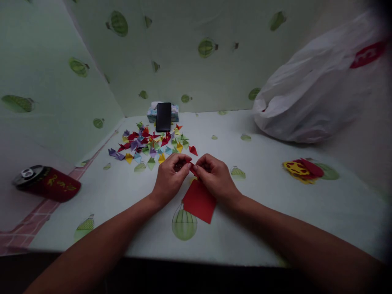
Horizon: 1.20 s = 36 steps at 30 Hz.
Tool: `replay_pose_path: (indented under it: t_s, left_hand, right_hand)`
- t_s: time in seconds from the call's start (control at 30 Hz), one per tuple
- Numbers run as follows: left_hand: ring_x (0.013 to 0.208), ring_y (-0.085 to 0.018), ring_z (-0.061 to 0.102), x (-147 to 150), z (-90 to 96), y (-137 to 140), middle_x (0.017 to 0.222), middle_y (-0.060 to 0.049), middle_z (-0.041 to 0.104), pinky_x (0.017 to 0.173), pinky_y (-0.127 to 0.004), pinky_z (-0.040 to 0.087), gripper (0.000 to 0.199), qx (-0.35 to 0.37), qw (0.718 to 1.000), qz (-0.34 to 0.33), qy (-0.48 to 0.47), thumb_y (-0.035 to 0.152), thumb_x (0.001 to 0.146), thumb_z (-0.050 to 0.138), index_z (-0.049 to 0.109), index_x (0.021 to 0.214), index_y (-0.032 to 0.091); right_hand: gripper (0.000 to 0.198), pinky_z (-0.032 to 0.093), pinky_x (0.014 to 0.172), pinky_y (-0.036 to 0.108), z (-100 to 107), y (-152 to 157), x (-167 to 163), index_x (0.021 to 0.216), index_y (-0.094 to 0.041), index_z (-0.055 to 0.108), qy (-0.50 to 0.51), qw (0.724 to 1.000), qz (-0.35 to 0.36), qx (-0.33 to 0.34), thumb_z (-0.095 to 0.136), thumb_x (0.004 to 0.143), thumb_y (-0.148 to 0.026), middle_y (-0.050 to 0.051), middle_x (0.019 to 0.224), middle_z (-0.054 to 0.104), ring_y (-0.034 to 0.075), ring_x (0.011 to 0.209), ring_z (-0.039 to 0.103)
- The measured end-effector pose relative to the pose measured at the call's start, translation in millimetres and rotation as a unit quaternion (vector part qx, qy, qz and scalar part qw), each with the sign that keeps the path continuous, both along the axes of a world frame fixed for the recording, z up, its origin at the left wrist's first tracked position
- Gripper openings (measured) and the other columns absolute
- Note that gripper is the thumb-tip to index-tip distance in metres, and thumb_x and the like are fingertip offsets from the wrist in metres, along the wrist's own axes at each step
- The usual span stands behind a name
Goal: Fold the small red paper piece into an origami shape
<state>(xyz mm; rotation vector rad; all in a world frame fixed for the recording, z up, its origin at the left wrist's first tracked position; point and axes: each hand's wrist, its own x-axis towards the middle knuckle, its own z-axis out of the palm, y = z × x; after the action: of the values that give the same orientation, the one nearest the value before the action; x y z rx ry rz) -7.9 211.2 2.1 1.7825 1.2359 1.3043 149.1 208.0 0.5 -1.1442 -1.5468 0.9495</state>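
Observation:
Between my two hands is a small piece of folded red paper, pinched from both sides above the table. The fingers of my left hand close on its left side, and those of my right hand grip the right. My fingertips hide part of its shape. Just below, a flat red paper square lies on the tablecloth, its upper edge partly under my right hand. A spread of small folded paper cranes in many colours sits beyond my left hand, with one red crane close to my fingers.
A black phone leans against a tissue box at the back. On the left a red drink can appears tilted. A bulky white plastic bag stands back right, with yellow and red paper cutouts in front of it.

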Motion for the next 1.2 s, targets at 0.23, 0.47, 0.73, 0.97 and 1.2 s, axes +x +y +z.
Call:
replay_pose_path:
  t_s: [0.23, 0.47, 0.73, 0.97, 1.2]
  left_hand:
    - [0.078, -0.014, 0.063, 0.1, 0.3, 0.7, 0.087, -0.002, 0.065, 0.073, -0.028, 0.053, 0.022, -0.049, 0.996, -0.008, -0.068, 0.023, 0.082, 0.068, 0.065, 0.103, 0.018]
    - [0.075, -0.013, 0.062, -0.9, -1.7, 1.8, 0.084, -0.003, 0.065, 0.071, -0.028, 0.051, 0.014, -0.071, 0.993, -0.015, -0.091, 0.026, 0.082, 0.067, 0.066, 0.093, 0.017]
    - [0.065, -0.011, 0.058, -1.7, 4.1, 2.2, 0.078, -0.001, 0.065, 0.063, -0.025, 0.049, 0.013, -0.068, 0.993, -0.018, -0.097, 0.028, 0.082, 0.068, 0.067, 0.087, 0.016]
    - [0.066, -0.012, 0.058, -3.4, 2.5, 5.8, 0.076, -0.001, 0.065, 0.063, -0.026, 0.049, 0.012, -0.073, 0.993, -0.012, -0.094, 0.026, 0.080, 0.069, 0.067, 0.086, 0.016]
    - [0.069, -0.012, 0.059, -5.8, 2.4, 7.4, 0.078, -0.002, 0.066, 0.065, -0.026, 0.050, 0.013, -0.076, 0.992, -0.038, -0.093, 0.026, 0.080, 0.069, 0.067, 0.088, 0.016]
  right_hand:
    - [0.014, 0.039, 0.056, 0.027, 0.1, -0.1, 0.4, 0.072, -0.020, 0.056, -0.023, 1.000, -0.010, 0.004, 0.061, 0.083, -0.026, -0.001, 0.064, 0.058, 0.013, 0.059, 0.051]
    - [0.013, 0.039, 0.056, 0.027, -2.3, 0.7, -0.7, 0.071, -0.020, 0.055, -0.020, 1.000, -0.009, 0.006, 0.060, 0.082, -0.024, -0.001, 0.062, 0.058, 0.013, 0.057, 0.052]
    - [0.014, 0.040, 0.055, 0.026, -1.1, 2.4, 0.3, 0.073, -0.019, 0.055, 0.020, 0.999, 0.021, -0.029, 0.061, 0.082, -0.027, -0.001, 0.062, 0.058, 0.012, 0.056, 0.053]
    - [0.018, 0.040, 0.053, 0.026, -0.2, 4.7, 3.1, 0.073, -0.019, 0.055, 0.059, 0.995, 0.060, -0.059, 0.061, 0.085, -0.032, -0.002, 0.059, 0.058, 0.011, 0.051, 0.054]
    - [0.018, 0.043, 0.052, 0.026, 2.3, 6.6, 3.7, 0.076, -0.019, 0.055, 0.101, 0.987, 0.087, -0.092, 0.064, 0.084, -0.032, -0.003, 0.059, 0.059, 0.011, 0.049, 0.056]
